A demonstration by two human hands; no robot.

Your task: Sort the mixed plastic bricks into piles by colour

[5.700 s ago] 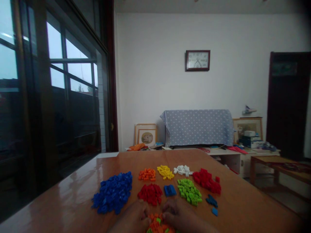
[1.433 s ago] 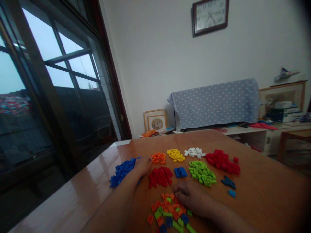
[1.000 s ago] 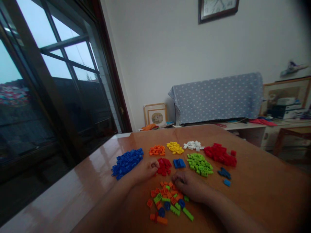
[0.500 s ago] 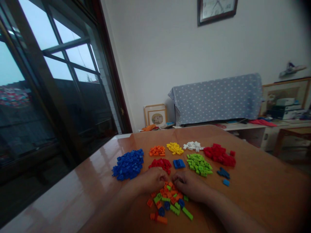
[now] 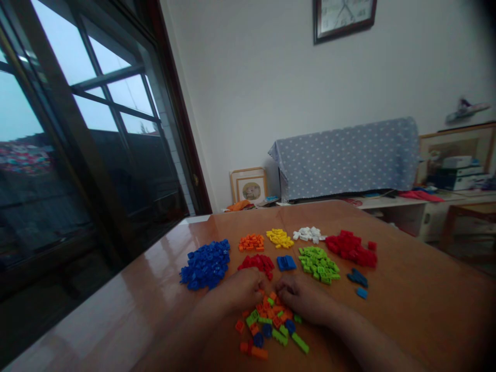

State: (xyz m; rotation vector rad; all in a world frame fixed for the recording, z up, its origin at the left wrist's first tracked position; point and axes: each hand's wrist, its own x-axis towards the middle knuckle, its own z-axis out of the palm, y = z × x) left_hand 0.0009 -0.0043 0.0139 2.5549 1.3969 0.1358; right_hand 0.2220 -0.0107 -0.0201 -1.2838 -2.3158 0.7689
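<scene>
A mixed pile of orange, green and blue toy bricks (image 5: pixel 267 312) lies on the table close to me. At its far left edge is my left hand (image 5: pixel 248 288), fingers curled inward; orange shows near its fingertips, but whether a brick is held I cannot make out. My right hand (image 5: pixel 302 297) rests at the pile's far right edge, thumb and fingers bent together over the bricks, their tips partly hidden. Just beyond my left hand sits a heap of red bricks (image 5: pixel 258 263). A few blue bricks (image 5: pixel 285 263) lie side by side beyond my right hand.
Sorted heaps stand around: dark blue bricks (image 5: pixel 205 264), orange bricks (image 5: pixel 251 242), yellow bricks (image 5: pixel 279 238), white bricks (image 5: pixel 309 234), green bricks (image 5: pixel 318 264) and larger red bricks (image 5: pixel 351 249). Teal pieces (image 5: pixel 357 277) lie at the right on the brown table (image 5: pixel 418 289).
The view has shifted very slightly. Both hands stay at the mixed pile in nearly the same pose, and the heaps look unchanged.
</scene>
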